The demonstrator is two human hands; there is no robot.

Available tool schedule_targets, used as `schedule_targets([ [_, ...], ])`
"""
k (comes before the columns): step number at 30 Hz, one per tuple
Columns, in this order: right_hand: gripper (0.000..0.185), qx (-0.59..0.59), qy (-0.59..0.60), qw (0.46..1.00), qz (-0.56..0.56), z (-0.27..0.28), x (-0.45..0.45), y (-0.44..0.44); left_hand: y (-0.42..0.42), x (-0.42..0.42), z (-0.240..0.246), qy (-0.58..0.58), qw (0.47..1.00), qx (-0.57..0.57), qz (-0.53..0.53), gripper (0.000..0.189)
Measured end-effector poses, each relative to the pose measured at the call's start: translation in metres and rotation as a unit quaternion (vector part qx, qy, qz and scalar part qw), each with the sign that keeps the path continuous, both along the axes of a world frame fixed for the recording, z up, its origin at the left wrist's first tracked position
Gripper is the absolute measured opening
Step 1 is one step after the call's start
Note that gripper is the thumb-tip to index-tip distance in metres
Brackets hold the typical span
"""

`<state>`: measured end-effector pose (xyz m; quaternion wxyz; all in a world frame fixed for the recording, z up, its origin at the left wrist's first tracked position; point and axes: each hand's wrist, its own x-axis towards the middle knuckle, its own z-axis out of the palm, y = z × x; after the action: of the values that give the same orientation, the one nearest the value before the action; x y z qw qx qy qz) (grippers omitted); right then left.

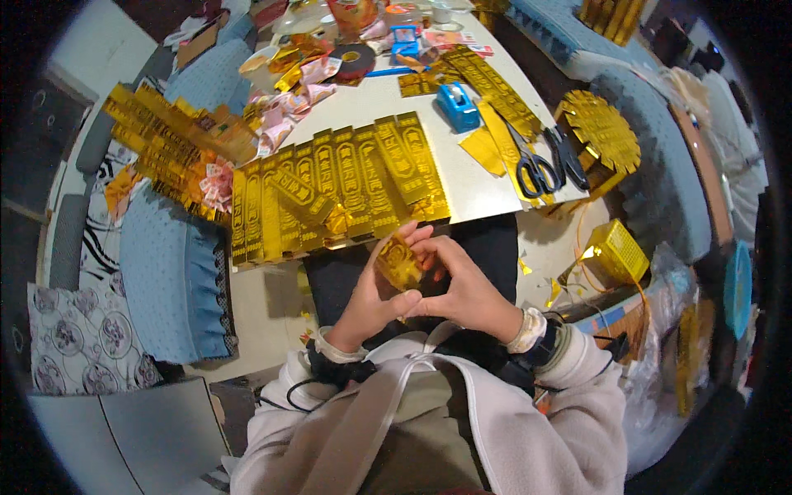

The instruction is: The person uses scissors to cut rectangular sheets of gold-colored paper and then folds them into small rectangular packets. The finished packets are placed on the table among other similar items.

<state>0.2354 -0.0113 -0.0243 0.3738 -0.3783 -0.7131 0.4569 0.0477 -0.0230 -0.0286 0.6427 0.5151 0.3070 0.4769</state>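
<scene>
Between my two hands is a small folded piece of gold foil paper (400, 265), held up over my lap just in front of the table edge. My left hand (366, 303) has its fingers behind the piece and its thumb below. Curved around the other side, my right hand (467, 288) meets the left thumb with its own; some of its fingertips are hidden behind the foil. Beyond the hands, several embossed gold foil strips (322, 161) lie side by side and overlapping on the white table (383, 99). A crumpled gold foil piece (339, 219) rests on them.
A blue tape dispenser (458, 108), black-handled scissors (536, 173) and a black stapler (568, 158) lie at the right. Black tape (354, 60) sits farther back. Stacked gold foil pieces (167, 148) stand left, by a blue-covered seat (170, 272). A gold-topped round stool (600, 133) stands right.
</scene>
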Motion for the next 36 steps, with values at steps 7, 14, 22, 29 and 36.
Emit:
schedule_targets([
  [7, 0.049, -0.046, -0.023, 0.996, -0.066, -0.001, -0.017, 0.004, 0.003, -0.017, -0.026, 0.03, 0.991, -0.061, 0.112, 0.039],
  [14, 0.014, -0.214, 0.121, 0.964, -0.102, -0.012, -0.007, 0.014, 0.0, -0.022, -0.033, -0.008, 0.988, -0.132, 0.081, 0.036],
  [22, 0.027, -0.09, 0.069, 0.988, -0.1, -0.005, -0.001, 0.021, 0.002, -0.024, -0.026, 0.03, 0.989, -0.136, 0.041, 0.03],
  [29, 0.046, 0.205, -0.181, 0.961, -0.031, 0.021, 0.011, 0.047, 0.005, -0.021, -0.028, 0.079, 0.987, -0.141, 0.016, 0.04],
  [36, 0.043, 0.189, -0.205, 0.96, -0.023, 0.012, 0.015, 0.044, 0.005, -0.022, -0.028, 0.047, 0.988, -0.146, -0.011, 0.053],
])
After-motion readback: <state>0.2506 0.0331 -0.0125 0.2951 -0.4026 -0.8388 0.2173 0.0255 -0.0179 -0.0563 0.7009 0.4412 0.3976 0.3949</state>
